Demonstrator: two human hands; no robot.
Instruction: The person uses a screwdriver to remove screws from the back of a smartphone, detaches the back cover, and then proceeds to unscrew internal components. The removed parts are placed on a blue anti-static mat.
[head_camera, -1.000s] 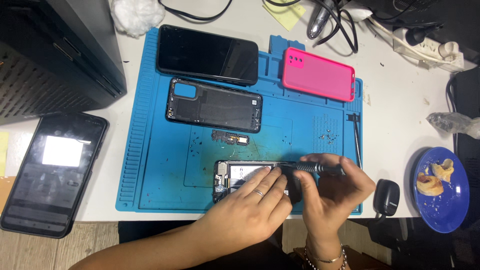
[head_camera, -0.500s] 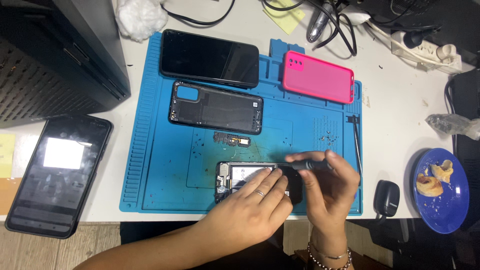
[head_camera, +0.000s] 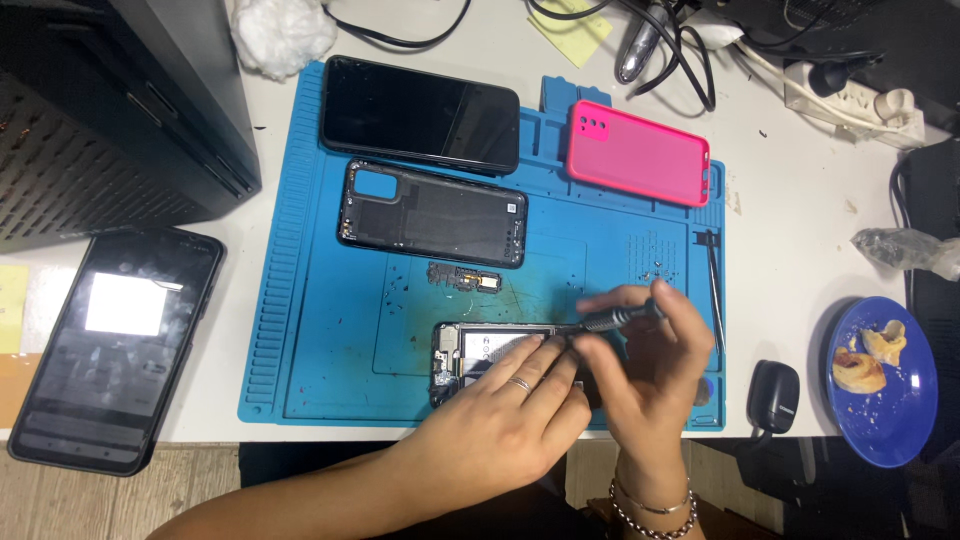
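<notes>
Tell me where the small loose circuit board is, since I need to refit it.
In the head view, the small circuit board lies mid-mat, just below the black back cover and above the opened phone.

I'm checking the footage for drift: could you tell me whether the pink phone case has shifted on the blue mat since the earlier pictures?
No. The pink phone case lies at the same spot on the blue mat, by its top right corner.

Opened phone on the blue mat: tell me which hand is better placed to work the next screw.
Right hand, probably: it holds the screwdriver, tip down at the opened phone. The left hand lies flat on the phone, steadying it.
</notes>
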